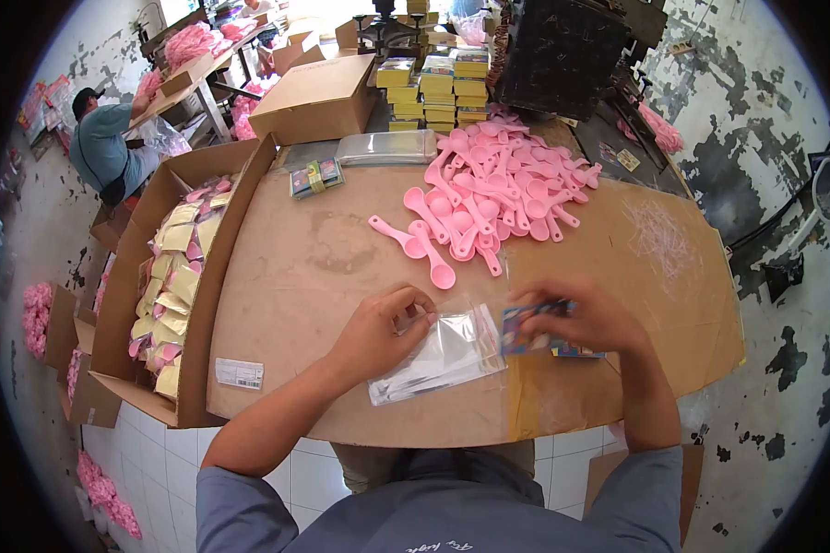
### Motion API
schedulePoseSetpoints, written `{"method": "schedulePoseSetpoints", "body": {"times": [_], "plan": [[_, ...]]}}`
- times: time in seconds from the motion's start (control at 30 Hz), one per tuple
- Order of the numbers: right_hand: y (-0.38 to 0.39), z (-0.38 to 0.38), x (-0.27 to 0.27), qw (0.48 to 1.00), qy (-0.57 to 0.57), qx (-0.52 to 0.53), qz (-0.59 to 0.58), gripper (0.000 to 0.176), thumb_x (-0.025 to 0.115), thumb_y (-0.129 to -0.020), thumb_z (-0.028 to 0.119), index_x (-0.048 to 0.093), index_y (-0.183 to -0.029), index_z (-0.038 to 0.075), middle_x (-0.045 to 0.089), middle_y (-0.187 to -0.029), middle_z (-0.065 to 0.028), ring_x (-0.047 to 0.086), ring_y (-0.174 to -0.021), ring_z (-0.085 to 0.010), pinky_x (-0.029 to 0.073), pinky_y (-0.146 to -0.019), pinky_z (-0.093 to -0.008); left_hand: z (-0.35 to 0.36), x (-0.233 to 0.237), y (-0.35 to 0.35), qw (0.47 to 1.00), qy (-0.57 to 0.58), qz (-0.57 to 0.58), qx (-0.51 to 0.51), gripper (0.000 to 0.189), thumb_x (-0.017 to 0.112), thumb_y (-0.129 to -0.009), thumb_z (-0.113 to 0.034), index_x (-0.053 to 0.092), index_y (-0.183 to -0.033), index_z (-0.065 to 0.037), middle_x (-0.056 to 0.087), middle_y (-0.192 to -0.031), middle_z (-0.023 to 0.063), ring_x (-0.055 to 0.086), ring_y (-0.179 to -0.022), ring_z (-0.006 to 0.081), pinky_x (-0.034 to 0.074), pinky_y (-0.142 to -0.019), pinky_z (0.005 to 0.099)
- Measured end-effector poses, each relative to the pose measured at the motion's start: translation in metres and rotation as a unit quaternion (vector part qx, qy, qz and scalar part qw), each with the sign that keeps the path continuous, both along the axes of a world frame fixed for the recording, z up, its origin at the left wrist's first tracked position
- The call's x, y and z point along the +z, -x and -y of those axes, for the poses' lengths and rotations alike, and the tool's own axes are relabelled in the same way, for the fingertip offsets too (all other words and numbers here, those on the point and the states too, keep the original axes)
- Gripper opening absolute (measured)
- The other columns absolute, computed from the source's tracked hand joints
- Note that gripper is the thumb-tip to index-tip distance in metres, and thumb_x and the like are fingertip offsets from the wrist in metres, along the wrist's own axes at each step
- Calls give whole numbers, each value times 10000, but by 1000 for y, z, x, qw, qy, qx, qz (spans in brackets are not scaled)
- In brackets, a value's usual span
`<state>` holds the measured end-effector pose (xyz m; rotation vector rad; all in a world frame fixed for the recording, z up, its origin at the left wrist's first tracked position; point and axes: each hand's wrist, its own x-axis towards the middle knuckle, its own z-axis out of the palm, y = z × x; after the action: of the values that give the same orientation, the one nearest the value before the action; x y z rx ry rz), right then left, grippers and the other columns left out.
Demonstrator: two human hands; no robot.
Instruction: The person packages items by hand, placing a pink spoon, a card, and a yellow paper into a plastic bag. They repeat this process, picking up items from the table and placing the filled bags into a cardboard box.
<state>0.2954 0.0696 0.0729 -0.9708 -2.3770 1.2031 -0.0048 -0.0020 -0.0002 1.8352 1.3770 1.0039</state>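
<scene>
My left hand [392, 332] rests at the upper left of a stack of clear plastic bags [447, 355], thumb and fingertips pinched together at the edge of the film. At the stack's right side my right hand [581, 318] grips a small blue printed card [516, 330], somewhat blurred. Beneath that hand more printed cards [576, 352] lie on the cardboard-covered table [314, 240], partly hidden by it. Beyond both hands spreads a heap of pink plastic scoops [498, 184], with a few loose ones at its near edge.
An open carton [214, 304] of packed pouches stands along the left edge. A banded card bundle [315, 179] and a clear plastic stack [387, 147] lie farther back. Behind are a closed box [314, 97] and stacked cards [438, 88]. Another person [106, 138] works at far left.
</scene>
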Motion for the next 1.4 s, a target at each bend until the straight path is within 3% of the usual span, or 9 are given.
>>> {"method": "schedulePoseSetpoints", "body": {"times": [0.17,0.27,0.47,0.57,0.67,0.87,1.0,1.27,1.4], "plan": [[30,-2,-40,961,-199,123,145,278,734,-944,142,726,-1216,85,689,-975,-92,682,-893,-266,540,-799,-381,-7,-15,7,987,-33,156,-28,27,665,-939,-24,670,-955,-4,717,-1032,73,691,-867,159,552,-794,323],[30,-7,-35,963,-185,132,144,259,705,-957,142,728,-1210,91,664,-984,-91,659,-935,-309,534,-815,-397,-4,-12,12,935,113,328,-67,51,627,-974,1,657,-1008,24,715,-1003,63,695,-912,129,560,-840,312],[16,-11,-16,997,-12,75,23,175,712,-968,142,748,-1117,59,698,-1070,-88,681,-1017,-266,528,-895,-408,-4,-22,2,959,174,221,-30,135,633,-1013,-27,651,-1130,38,720,-984,67,682,-899,89,538,-810,251],[-3,-16,0,984,82,157,-25,138,730,-959,111,730,-1076,38,702,-1079,-84,680,-1020,-239,527,-897,-405,-2,-13,-4,966,153,206,-27,149,638,-1028,-60,650,-1141,37,716,-950,55,675,-865,83,544,-788,257],[17,-7,-13,944,1,262,-202,125,729,-965,137,709,-1043,42,704,-1066,-69,680,-1036,-254,513,-939,-413,0,-14,-7,985,116,123,-26,154,639,-1036,-79,647,-1139,35,715,-929,59,669,-837,85,542,-765,255],[29,1,-50,964,-126,232,16,150,696,-978,178,682,-1069,60,716,-1062,-71,664,-1071,-296,468,-1044,-429,0,-11,-7,991,92,100,-11,109,633,-1006,-58,635,-1095,4,706,-929,89,695,-804,124,538,-730,271],[27,-1,-52,972,-95,215,10,160,688,-978,179,678,-1083,58,716,-1068,-82,660,-1052,-304,469,-1039,-434,-11,-28,-7,974,-134,181,-21,111,637,-975,-19,637,-1084,4,692,-915,64,677,-855,127,530,-816,275],[20,1,-16,967,-34,251,-9,159,734,-958,206,711,-1028,65,730,-1093,-64,662,-1046,-289,476,-1014,-424,0,-13,-4,987,92,129,-7,102,649,-994,-39,673,-1061,34,711,-960,64,659,-896,101,529,-809,263],[25,9,-24,960,-46,266,-76,147,730,-953,187,715,-1023,58,739,-1116,-91,649,-1064,-302,484,-1009,-427,-4,-19,-8,994,54,97,-15,132,646,-1019,-70,683,-1089,36,724,-923,72,661,-816,102,533,-743,267]]}}
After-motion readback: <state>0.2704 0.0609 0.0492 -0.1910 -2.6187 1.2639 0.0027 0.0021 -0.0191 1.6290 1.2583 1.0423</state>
